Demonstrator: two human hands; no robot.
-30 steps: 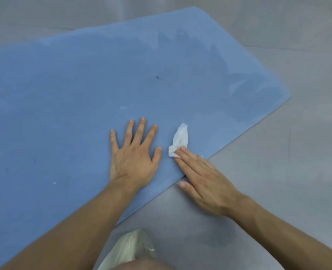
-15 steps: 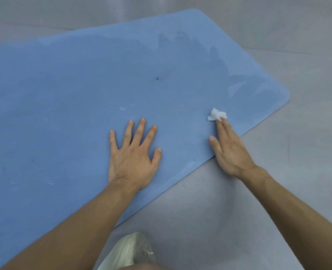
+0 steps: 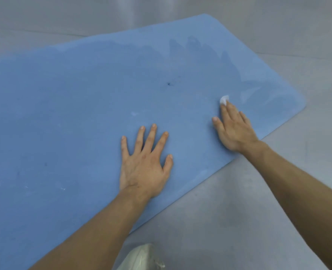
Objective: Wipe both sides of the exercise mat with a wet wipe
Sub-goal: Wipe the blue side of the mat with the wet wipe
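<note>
A blue exercise mat (image 3: 79, 106) lies flat on the grey floor and fills most of the head view. My left hand (image 3: 144, 162) rests on it palm down with the fingers spread and holds nothing. My right hand (image 3: 233, 129) lies flat on the mat near its right end, pressing a small crumpled white wet wipe (image 3: 224, 99) under the fingertips. Only a bit of the wipe shows past the fingers. Darker damp streaks (image 3: 210, 55) cover the far right part of the mat.
Grey smooth floor (image 3: 239, 221) surrounds the mat on the near, right and far sides. A pale crumpled plastic bag (image 3: 141, 258) sits at the bottom edge, just off the mat. A small dark speck (image 3: 169, 84) marks the mat's middle.
My right hand has slid the wipe from beside my left hand out and away across the mat toward its right end. The wipe is now bunched smaller. My left hand stayed put.
</note>
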